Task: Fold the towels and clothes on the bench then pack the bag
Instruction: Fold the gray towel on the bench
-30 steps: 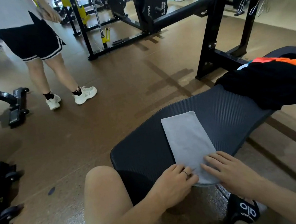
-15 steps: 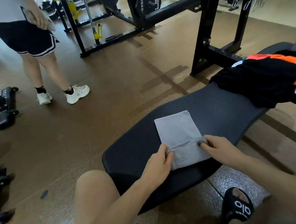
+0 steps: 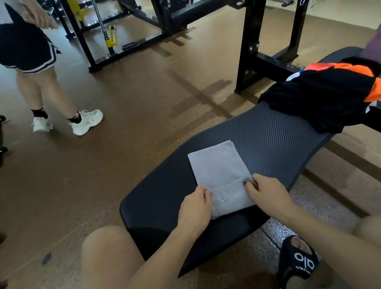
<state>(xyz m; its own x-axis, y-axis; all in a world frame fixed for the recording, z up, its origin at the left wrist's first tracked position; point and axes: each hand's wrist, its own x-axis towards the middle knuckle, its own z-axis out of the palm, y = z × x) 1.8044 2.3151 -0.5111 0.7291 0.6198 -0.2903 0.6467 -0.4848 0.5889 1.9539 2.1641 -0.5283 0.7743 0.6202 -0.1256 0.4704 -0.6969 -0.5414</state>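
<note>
Grey towel (image 3: 220,174) part-folded at the near end of the padded surface (image 3: 277,136), held at both corners.

The towel appears thin, soft and light, so expect it to sag and slide unless you grip the flap's two edges. Your left hand (image 3: 194,208) and right hand (image 3: 267,194) each pinch a corner of the near flap, fingers (image 3: 250,182) curled over the fold. The black and orange garment (image 3: 329,100) lies heaped well apart at the far end, unfolded; no bag is in view.

Head view, angled down, bench (image 3: 266,141) close.
</note>
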